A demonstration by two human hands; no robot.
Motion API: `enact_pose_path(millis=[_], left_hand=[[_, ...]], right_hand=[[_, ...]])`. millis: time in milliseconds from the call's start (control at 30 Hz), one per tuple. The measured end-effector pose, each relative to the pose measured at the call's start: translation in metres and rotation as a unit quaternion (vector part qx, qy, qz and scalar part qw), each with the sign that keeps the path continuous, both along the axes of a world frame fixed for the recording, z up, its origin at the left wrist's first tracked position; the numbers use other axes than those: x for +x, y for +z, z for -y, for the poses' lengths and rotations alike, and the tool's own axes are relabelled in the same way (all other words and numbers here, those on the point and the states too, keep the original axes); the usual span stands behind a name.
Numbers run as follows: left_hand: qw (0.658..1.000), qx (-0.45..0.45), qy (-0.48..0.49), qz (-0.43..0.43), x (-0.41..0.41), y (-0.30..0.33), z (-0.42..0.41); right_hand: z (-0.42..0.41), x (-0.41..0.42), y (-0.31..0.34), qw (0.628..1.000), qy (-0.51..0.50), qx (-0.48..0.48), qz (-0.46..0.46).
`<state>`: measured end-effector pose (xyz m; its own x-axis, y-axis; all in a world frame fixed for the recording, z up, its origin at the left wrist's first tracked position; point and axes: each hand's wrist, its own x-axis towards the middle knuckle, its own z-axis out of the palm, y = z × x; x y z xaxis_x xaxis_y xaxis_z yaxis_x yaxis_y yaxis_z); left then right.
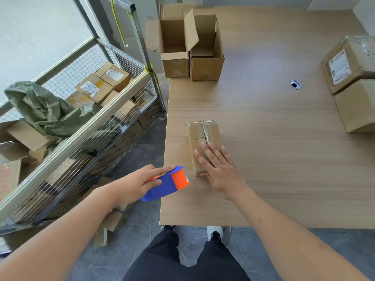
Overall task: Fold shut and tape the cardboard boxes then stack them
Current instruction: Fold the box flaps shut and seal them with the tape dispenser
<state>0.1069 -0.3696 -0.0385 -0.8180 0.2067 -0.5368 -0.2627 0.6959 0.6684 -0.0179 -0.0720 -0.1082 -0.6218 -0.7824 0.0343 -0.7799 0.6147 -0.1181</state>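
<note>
A small closed cardboard box [204,134] lies on the wooden table [274,159] near its left front corner, with clear tape along its top seam. My right hand [219,169] rests flat on the near end of this box, fingers straight, thumb at the box's near edge. My left hand [140,182] grips a blue and orange tape dispenser [168,184] just left of the box, at the table's left edge. Two open boxes [188,43] stand at the far left of the table. Two closed boxes [353,84] sit stacked at the right edge.
A wire-mesh cart [81,122] full of cardboard parcels and a green bag stands left of the table. Flattened cardboard [111,222] lies on the grey floor by my legs. A round cable hole [295,84] is set in the tabletop.
</note>
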Motion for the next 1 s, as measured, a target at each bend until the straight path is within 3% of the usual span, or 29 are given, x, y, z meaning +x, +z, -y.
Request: enact_pose_path(millis=[167,467,600,700,833,1000], left_hand=[[0.994,-0.107,-0.008,0.010,-0.017,-0.009,-0.020],[0.980,-0.153,0.018,0.123,-0.017,-0.031,-0.021],[0.990,-0.094,0.081,0.066,-0.012,-0.030,-0.024],[0.985,-0.128,0.111,0.012,-0.020,-0.033,-0.037],[0.968,-0.199,0.154,-0.020,-0.023,-0.039,-0.061],[0.956,-0.214,0.202,-0.020,-0.021,-0.062,-0.080]], right_hand=[[0.002,0.000,0.004,0.999,-0.013,0.026,0.040],[0.003,-0.003,0.008,0.993,-0.016,0.064,0.093],[0.005,0.000,0.012,0.993,-0.023,0.024,0.113],[0.009,0.005,0.016,0.991,-0.056,-0.008,0.123],[0.025,0.017,0.012,0.988,-0.118,-0.050,0.088],[0.036,0.021,-0.010,0.982,-0.140,-0.126,-0.035]])
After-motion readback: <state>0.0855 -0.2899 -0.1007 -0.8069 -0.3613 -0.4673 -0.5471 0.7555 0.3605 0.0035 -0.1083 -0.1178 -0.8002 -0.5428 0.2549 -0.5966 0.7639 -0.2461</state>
